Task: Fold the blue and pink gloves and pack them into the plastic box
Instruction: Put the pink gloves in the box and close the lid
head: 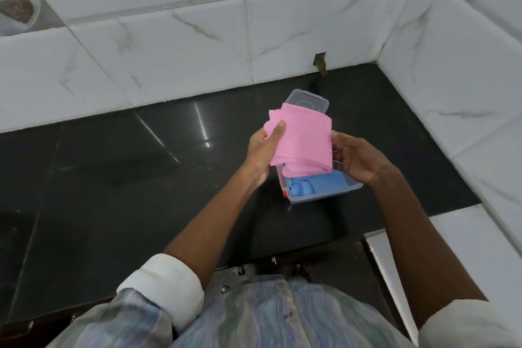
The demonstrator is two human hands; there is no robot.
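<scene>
I hold a folded pink glove (pixel 303 138) in the air just above the clear plastic box (pixel 324 196). My left hand (pixel 262 150) pinches its left edge, thumb on top. At its right edge, my right hand (pixel 356 158) grips it. A folded blue glove (pixel 316 182) lies inside the box, partly hidden by the pink one. The box's clear lid (pixel 308 99) lies on the counter behind the glove, its near part covered.
The box stands on a black polished counter (pixel 141 178). White marble-look tiled walls (pixel 169 51) close the back and right sides. A small hole (pixel 320 62) breaks the wall tiles behind the lid. The counter's front edge is near my body.
</scene>
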